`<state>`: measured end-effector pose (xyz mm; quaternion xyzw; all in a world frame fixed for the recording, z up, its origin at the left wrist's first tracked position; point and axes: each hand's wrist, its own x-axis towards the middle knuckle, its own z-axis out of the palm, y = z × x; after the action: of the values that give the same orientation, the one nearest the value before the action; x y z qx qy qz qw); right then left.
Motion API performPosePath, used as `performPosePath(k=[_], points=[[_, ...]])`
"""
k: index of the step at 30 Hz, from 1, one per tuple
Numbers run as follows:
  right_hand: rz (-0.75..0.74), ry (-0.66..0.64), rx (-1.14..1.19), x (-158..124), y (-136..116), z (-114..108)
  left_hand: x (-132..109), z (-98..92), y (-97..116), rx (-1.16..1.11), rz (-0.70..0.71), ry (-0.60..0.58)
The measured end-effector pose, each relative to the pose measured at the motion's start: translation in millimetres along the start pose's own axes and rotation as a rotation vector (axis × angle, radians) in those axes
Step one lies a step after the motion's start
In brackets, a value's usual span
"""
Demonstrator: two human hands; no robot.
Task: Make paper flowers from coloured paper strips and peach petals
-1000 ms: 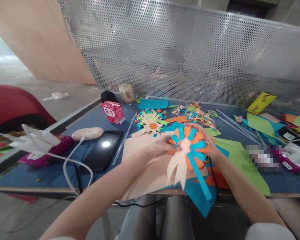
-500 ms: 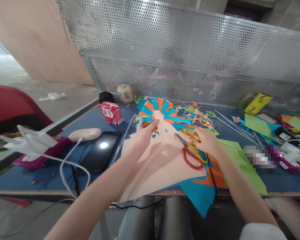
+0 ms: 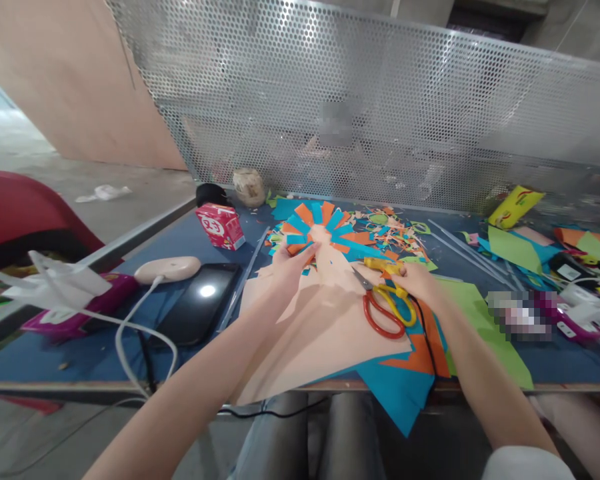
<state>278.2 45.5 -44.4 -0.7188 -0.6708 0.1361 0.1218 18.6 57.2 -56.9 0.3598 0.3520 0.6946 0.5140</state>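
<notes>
My left hand [image 3: 291,270] is closed on the near edge of a paper sunburst [image 3: 321,233], made of orange and blue strips fanned around a peach centre. My right hand [image 3: 420,283] is wrapped around a yellow glue gun [image 3: 383,266], whose nozzle points left toward the sunburst. A black cord [image 3: 427,340] trails from that hand toward the table's front edge. Below it, scissors [image 3: 385,307] with one red and one yellow handle lie on a large peach paper sheet [image 3: 300,353]. Blue paper [image 3: 397,393] and orange paper [image 3: 415,357] stick out from under the sheet.
Paper scraps [image 3: 395,230] are heaped behind the sunburst. On the left are a phone [image 3: 197,307], a white oval device [image 3: 167,269], a pink box [image 3: 221,227] and a purple power strip [image 3: 80,307]. Green paper [image 3: 485,327] lies right. A perforated metal panel [image 3: 380,100] closes the back.
The sunburst has turned and shifted slightly in my left hand, with more orange strips showing at its right. My right hand and the glue gun have moved a little. The scissors stay in place.
</notes>
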Motion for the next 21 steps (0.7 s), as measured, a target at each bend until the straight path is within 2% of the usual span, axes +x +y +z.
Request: performPosePath(k=[6,9,12,15,21], points=[[0.047,0.089,0.283,-3,-5,-9,2,2.4,3,-0.077,-0.071,0.051],[0.026,0.164,0.483,-6,-12,-12,2,2.4,3,-0.093,-0.055,0.049],[-0.033,0.381,0.622,-12,-18,-10,0,1.3,1,-0.050,-0.031,0.041],[-0.139,0.620,0.514,-20,-23,-5,-1,-0.3,-2,0.018,-0.045,0.037],[-0.267,0.641,0.161,-28,-28,8,-4,-1.0,-8,0.165,-0.042,-0.005]])
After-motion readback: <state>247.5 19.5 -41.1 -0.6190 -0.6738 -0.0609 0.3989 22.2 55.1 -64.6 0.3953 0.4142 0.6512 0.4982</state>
